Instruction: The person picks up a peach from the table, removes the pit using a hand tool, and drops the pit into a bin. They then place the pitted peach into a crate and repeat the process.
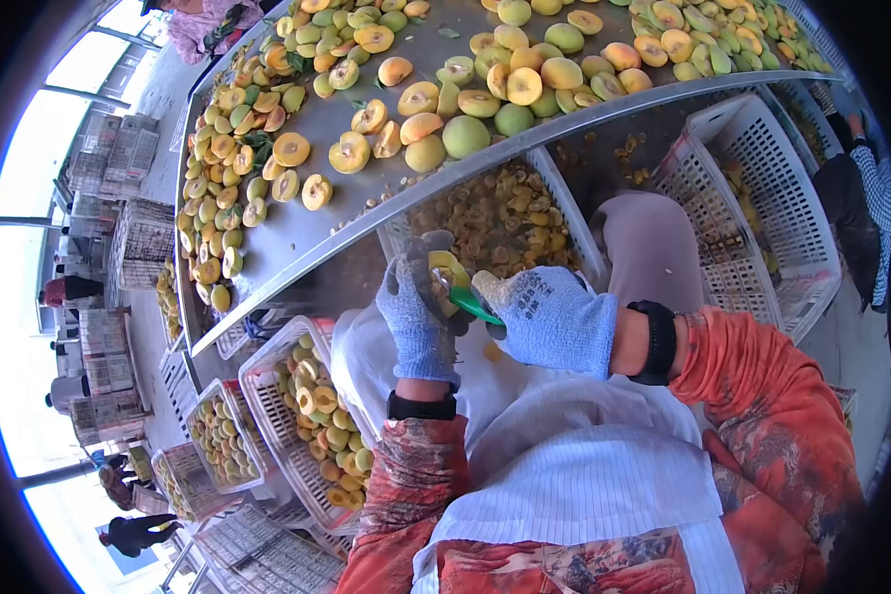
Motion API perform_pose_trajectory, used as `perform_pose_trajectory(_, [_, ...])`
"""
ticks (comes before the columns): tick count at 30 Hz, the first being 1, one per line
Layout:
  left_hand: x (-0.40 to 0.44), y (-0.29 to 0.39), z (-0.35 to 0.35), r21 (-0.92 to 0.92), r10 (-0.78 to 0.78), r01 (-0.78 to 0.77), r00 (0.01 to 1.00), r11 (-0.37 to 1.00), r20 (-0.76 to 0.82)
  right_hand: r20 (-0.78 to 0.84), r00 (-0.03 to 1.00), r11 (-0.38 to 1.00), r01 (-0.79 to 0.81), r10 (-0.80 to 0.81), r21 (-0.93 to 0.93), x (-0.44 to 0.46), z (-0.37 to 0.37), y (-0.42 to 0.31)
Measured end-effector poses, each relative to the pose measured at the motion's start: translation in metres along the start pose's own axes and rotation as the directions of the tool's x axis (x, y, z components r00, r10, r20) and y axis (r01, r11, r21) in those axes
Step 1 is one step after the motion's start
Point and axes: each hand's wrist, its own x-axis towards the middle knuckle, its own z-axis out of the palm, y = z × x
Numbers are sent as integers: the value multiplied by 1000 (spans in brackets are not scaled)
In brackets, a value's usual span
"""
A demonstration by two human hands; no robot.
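My left hand (418, 307), in a blue-and-grey work glove, is closed around a halved yellow-green stone fruit (449, 269), its cut side facing my right hand. In my gloved right hand (549, 315) is a green-handled tool (473, 303). Its metal end reaches the cut face of the fruit, and my fingers hide part of the handle. Both hands are over my lap, just short of the metal table (337, 203). Beneath the table edge, beyond my hands, a crate (576, 223) holds pits and fruit scraps.
Halved fruit (349, 151) lies in heaps across the table, whose raised metal rim runs in front of me. Fruit-filled crates (257, 381) stand at my left, white crates (797, 213) at my right. Other people (139, 535) and stacked crates (109, 361) are farther off.
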Motion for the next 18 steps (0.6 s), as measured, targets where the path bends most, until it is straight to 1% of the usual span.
perform_pose_trajectory(2, [2,-9,-4,-48,170,-168,985,985,40,-21,1000,974,-3,8,228,-1,0,2])
perform_pose_trajectory(3, [-11,-2,-9,12,94,-94,995,996,17,33,999,952,-44,36,302,-6,-5,-1])
perform_pose_trajectory(4, [-10,11,-5,99,98,-110,988,989,119,296,950,783,-259,100,566,1,-20,4])
perform_pose_trajectory(5, [-9,17,-3,188,83,-126,972,974,218,552,831,512,-503,65,697,5,-32,8])
perform_pose_trajectory(6, [-1,16,-1,181,98,-139,971,974,219,532,845,431,-499,50,752,6,-37,14])
perform_pose_trajectory(7, [9,14,0,7,-14,13,974,1000,225,524,850,437,-489,45,755,8,-37,17])
perform_pose_trajectory(8, [18,11,1,-163,-124,169,959,972,253,470,881,335,-461,60,822,8,-36,19])
perform_pose_trajectory(9, [27,7,-3,-164,-118,163,960,973,256,418,905,230,-425,83,875,8,-36,22])
perform_pose_trajectory(10, [35,4,-9,-287,-178,249,952,925,250,342,919,472,-394,197,789,8,-41,27])
perform_pose_trajectory(11, [42,3,-15,-405,-233,322,939,856,253,335,922,475,-387,194,790,7,-39,33])
perform_pose_trajectory(12, [43,7,-16,-385,-204,325,924,864,323,63,958,660,-241,281,712,4,-32,39])
perform_pose_trajectory(13, [45,8,-18,-386,-198,317,928,866,317,-221,930,817,-126,295,562,3,-24,44])
perform_pose_trajectory(14, [49,9,-18,-438,-220,331,933,836,285,-263,921,735,-34,286,678,7,-16,53])
perform_pose_trajectory(15, [50,8,-20,-490,-246,345,935,801,255,-264,922,734,-31,283,679,9,-5,65])
perform_pose_trajectory(16, [52,7,-22,-508,-273,383,920,772,280,-193,941,908,-191,277,374,12,5,77])
perform_pose_trajectory(17, [53,7,-23,-506,-269,382,920,773,285,-128,945,953,-302,301,7,12,11,84])
perform_pose_trajectory(18, [56,9,-22,-476,-276,414,902,776,333,-177,928,945,-315,327,93,14,10,81])
